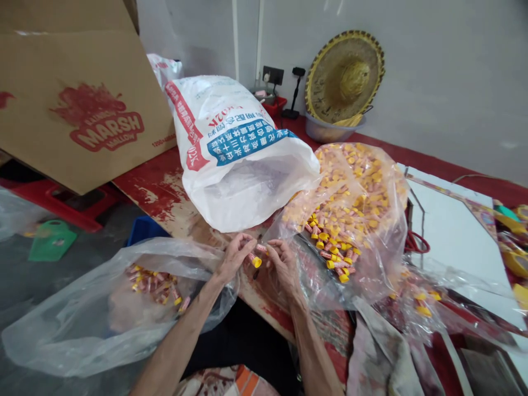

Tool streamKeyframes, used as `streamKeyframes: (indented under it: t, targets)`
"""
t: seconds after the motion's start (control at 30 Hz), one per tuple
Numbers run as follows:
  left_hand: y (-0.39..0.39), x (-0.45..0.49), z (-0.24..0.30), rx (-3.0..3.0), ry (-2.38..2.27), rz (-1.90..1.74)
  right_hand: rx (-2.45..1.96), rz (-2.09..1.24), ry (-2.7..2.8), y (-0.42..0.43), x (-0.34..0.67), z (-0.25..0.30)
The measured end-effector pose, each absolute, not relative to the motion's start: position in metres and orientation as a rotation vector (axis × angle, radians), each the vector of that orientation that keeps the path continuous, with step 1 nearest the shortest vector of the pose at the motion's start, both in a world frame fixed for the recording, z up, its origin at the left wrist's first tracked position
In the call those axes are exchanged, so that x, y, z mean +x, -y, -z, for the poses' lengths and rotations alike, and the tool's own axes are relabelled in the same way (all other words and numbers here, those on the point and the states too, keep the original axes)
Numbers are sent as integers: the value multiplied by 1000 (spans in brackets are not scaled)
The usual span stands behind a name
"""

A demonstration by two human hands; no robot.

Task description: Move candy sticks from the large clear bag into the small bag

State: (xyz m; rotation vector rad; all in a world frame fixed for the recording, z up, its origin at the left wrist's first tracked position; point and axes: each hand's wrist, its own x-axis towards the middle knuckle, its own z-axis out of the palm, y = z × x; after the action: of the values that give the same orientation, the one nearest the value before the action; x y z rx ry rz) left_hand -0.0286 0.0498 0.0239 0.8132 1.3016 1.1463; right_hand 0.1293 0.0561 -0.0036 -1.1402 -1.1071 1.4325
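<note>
In the middle of the head view, my left hand (235,258) pinches a small pink-patterned tube with a yellow cap (256,260). Close beside it, the fingers of my right hand (284,265) are closed on a second pink tube (261,249), partly covered by the fingertips. To the right, a large clear plastic bag (388,220) lies with its mouth toward me, full of such yellow-capped tubes (330,242). Below my left forearm spreads another clear bag (74,324), holding a smaller heap of tubes (154,285).
A white woven sack (247,203) lies open behind my hands on the worn red table (160,190). The cardboard box (37,71) stands at left. A straw hat (346,77) leans in a basin (330,132) by the wall. Right of me are a cloth (379,346) and a white board (457,231).
</note>
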Motion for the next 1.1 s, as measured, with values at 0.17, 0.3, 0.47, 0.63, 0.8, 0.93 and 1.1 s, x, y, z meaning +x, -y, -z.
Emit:
streamKeyframes:
  t: [0.17,0.3,0.47,0.63,0.8,0.93,1.1]
  targets:
    - [-30,-8,-21,850,-1257,-1091,-1064,-1555,827,-70,138,-1]
    - [-11,24,-22,831,-1238,-1085,-980,-1610,829,-74,142,1]
    - [-6,36,-23,775,-1228,-1024,-1081,-1497,895,-65,137,2]
    - [-13,27,-24,683,-1180,-969,-1096,-1413,778,-71,141,2]
    - [-22,16,-27,790,-1252,-1088,-1257,-982,633,-89,172,12]
    - [-29,-1,-23,1311,-1514,-1166,-1244,-1011,632,-91,183,15]
    - [-37,0,-7,2053,-1782,-1046,-1327,-998,856,-85,172,16]
